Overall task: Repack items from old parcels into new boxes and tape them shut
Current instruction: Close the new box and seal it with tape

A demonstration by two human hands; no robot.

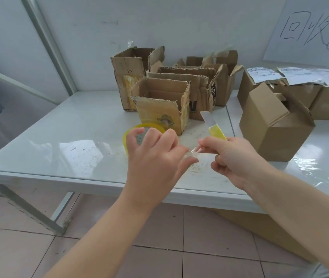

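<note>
My left hand [155, 155] grips a yellowish roll of clear tape [139, 129] just above the white table [59, 137]. A short strip of clear tape [193, 155] stretches from the roll to my right hand [234, 157]. My right hand pinches that strip's end and also holds a yellow utility knife [215, 127], its blade pointing up and away. A clean new cardboard box [274, 125] stands to the right with its flaps half open. Several torn old parcels [159, 105] stand open behind the roll.
More boxes with shipping labels [300, 77] line the back right by the wall. A flat piece of cardboard [260, 227] lies on the tiled floor under the table. The table's front edge runs just below my hands. A metal frame [45, 37] rises at the left.
</note>
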